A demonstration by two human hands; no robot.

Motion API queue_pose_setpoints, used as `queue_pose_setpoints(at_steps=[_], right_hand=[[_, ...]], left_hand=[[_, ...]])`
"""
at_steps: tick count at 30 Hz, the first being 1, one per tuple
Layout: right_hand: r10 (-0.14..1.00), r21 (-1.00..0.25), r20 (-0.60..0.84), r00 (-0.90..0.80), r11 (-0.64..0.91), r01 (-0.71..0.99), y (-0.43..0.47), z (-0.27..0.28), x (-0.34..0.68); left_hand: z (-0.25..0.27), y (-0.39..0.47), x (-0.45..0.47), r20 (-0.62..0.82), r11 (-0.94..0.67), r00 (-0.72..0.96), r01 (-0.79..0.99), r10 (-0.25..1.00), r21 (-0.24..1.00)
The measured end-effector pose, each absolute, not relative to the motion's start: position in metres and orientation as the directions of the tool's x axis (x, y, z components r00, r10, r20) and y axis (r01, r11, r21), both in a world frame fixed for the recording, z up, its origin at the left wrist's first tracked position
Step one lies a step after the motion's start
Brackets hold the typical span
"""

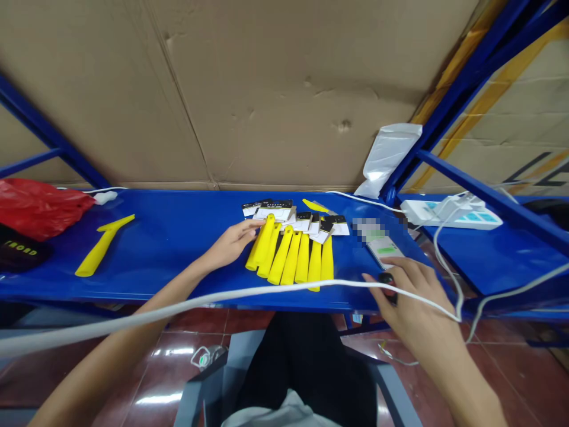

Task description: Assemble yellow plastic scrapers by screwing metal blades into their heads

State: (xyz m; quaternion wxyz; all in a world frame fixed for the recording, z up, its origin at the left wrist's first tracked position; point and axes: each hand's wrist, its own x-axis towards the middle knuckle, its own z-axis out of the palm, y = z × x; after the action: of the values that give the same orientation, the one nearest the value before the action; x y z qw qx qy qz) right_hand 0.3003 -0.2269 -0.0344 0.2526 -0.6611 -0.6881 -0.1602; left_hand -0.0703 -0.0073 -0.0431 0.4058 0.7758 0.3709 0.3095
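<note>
My left hand (pixel 233 243) has its fingers stretched out, with the tips at the leftmost of several yellow plastic handles (pixel 291 258). The handles lie side by side in a row on the blue shelf. Black-and-white printed cards (pixel 275 209) lie at their far ends, partly overlapping. To the right, my right hand (pixel 413 290) is beside a phone (pixel 384 249), fingers bent. A small black object (pixel 387 286) shows between its thumb and fingers; its kind is unclear. At the left lies one yellow T-headed tool (pixel 101 249), apart from the row.
A white cable (pixel 249 290) runs across the view in front of the shelf (pixel 173 237). A power strip (pixel 453 213) with plugs stands at right. A red plastic bag (pixel 40 207) and a black cap-like item (pixel 22 249) are at far left. Blue posts and cardboard border the back.
</note>
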Motion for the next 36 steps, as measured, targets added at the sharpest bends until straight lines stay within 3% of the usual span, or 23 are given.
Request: queue_pose_setpoints(at_steps=[4,9,13,26,36], right_hand=[[0.775,-0.052,0.631,0.02,0.017,0.999,-0.239,-0.056,0.336],[0.715,-0.04,0.697,-0.057,0.117,0.992,-0.231,-0.08,0.364],[0.7,-0.034,0.708,-0.097,0.17,0.985,-0.23,-0.084,0.372],[0.72,-0.068,0.68,-0.138,0.249,0.966,-0.23,-0.085,0.372],[0.77,-0.121,0.637,-0.048,0.161,0.979,-0.227,-0.087,0.383]], left_hand=[[-0.053,0.014,-0.076,0.253,-0.467,0.494,0.377,0.832,0.8],[-0.049,0.029,-0.08,0.369,-0.699,0.608,0.493,0.703,0.518],[-0.049,0.033,-0.082,0.395,-0.786,0.683,0.484,0.614,0.385],[-0.048,0.05,-0.072,0.304,-0.841,0.79,0.453,0.533,0.297],[-0.049,0.052,-0.076,0.094,-0.8,0.798,0.578,0.595,0.159]])
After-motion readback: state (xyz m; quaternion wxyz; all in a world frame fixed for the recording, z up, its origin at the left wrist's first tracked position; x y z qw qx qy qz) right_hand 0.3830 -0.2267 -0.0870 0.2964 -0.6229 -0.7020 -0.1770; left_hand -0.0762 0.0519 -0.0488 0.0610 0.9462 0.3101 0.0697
